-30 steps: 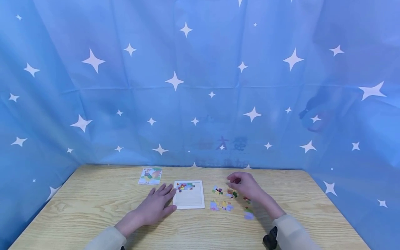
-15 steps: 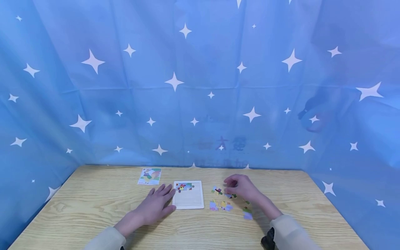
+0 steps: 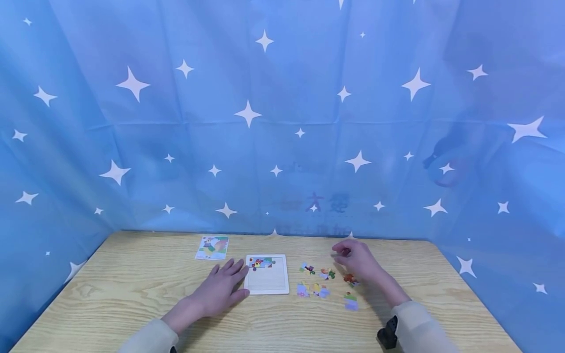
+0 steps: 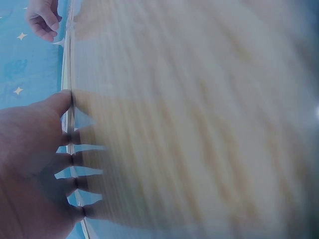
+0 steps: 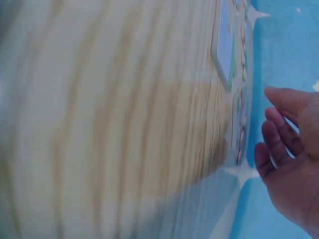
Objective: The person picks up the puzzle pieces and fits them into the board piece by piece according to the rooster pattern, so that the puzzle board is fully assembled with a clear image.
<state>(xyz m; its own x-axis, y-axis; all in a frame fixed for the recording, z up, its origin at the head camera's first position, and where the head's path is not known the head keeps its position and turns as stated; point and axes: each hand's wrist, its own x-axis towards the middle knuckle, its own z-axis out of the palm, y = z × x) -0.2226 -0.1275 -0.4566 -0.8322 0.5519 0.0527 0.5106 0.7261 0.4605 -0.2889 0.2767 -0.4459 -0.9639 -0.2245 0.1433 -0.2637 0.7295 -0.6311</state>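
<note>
My left hand [image 3: 219,292] rests flat on the table with fingers spread, its fingertips at the left edge of a white puzzle tray [image 3: 266,283]. A few joined jigsaw pieces [image 3: 261,263] fill the tray's upper left corner. To the tray's right, my right hand [image 3: 359,261] hovers over the table with loosely bent fingers. Nothing shows between those fingers in the right wrist view, where the hand [image 5: 294,144] is seen from the side. Loose pieces lie below and left of it, among them a reddish-brown piece [image 3: 350,279] and a green-and-purple piece [image 3: 351,302].
A colourful picture card [image 3: 212,248] lies at the back left of the wooden table [image 3: 132,289]. More loose pieces [image 3: 312,289] lie in a group right of the tray. A blue star-patterned curtain [image 3: 282,122] hangs behind the table.
My right hand first shifted a little left over the pieces, then went back to the right, uncovering the reddish-brown piece and those beside it. The left hand has stayed by the tray.
</note>
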